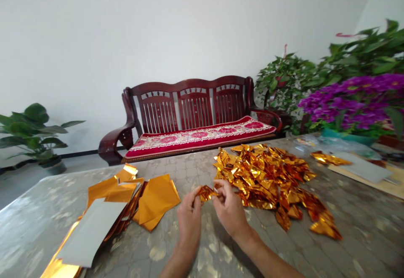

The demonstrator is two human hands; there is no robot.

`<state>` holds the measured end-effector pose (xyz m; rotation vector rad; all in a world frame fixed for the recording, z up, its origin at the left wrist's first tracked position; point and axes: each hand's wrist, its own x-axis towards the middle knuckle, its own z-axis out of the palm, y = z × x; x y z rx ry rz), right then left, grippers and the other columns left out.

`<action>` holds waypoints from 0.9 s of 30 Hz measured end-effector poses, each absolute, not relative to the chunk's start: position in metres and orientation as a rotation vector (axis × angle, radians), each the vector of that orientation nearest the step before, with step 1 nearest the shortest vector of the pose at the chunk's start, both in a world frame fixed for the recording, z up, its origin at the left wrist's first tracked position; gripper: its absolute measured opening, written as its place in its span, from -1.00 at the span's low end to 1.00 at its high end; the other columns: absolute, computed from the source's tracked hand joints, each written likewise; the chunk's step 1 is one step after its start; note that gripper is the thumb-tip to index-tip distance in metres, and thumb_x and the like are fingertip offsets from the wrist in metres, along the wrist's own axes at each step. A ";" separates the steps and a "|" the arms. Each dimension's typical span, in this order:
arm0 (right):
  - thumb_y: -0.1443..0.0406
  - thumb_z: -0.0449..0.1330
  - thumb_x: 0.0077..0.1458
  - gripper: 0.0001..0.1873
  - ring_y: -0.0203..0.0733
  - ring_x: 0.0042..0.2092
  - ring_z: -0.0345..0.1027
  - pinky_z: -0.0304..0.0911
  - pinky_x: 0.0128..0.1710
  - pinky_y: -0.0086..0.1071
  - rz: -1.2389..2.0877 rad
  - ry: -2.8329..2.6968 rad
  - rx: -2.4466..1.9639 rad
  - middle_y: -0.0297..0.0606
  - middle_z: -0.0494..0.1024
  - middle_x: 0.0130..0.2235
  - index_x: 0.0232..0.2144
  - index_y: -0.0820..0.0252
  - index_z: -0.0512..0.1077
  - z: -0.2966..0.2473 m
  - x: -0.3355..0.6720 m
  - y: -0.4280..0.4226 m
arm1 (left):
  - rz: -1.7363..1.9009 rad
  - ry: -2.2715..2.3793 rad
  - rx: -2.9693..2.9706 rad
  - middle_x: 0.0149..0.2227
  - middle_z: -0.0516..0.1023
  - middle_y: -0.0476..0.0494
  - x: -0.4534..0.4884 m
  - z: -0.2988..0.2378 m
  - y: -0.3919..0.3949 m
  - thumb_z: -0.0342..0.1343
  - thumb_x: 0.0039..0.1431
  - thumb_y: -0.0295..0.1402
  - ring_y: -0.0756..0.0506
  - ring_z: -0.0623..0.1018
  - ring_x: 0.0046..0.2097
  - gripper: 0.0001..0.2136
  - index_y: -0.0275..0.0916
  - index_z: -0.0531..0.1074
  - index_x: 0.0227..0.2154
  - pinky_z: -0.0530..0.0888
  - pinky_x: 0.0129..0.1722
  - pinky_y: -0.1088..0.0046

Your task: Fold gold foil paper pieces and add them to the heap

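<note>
My left hand (189, 219) and my right hand (229, 208) pinch opposite ends of a small crumpled piece of gold foil (205, 193) above the table. To the right of my right hand lies a large heap of folded gold foil pieces (265, 181), almost touching my fingers. Left of my hands are loose square sheets of orange-gold foil (156, 202). A stack of foil sheets (107, 193) lies further left, partly under a grey card (90, 231).
The marbled table (362, 227) has a glossy transparent cover. At its far right are a gold foil bunch (330, 158), a grey sheet (362, 167) and a clear plastic bag (344, 146). Behind it stand a dark red wooden bench (189, 105) and potted plants (356, 101).
</note>
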<state>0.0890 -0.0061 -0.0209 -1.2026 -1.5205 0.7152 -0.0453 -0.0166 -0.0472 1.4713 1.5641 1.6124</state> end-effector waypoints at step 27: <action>0.20 0.16 0.05 -0.80 -0.16 -0.34 0.44 0.35 -0.35 -0.35 0.791 -1.384 -1.118 -0.21 0.58 -0.32 -0.31 0.17 0.49 -0.028 0.080 -0.004 | 1.718 1.543 1.170 -0.34 0.54 -0.07 -0.047 -0.045 -0.013 0.13 0.06 -0.25 -0.08 0.58 -0.26 -0.82 -0.23 0.37 -0.32 0.50 -0.19 0.38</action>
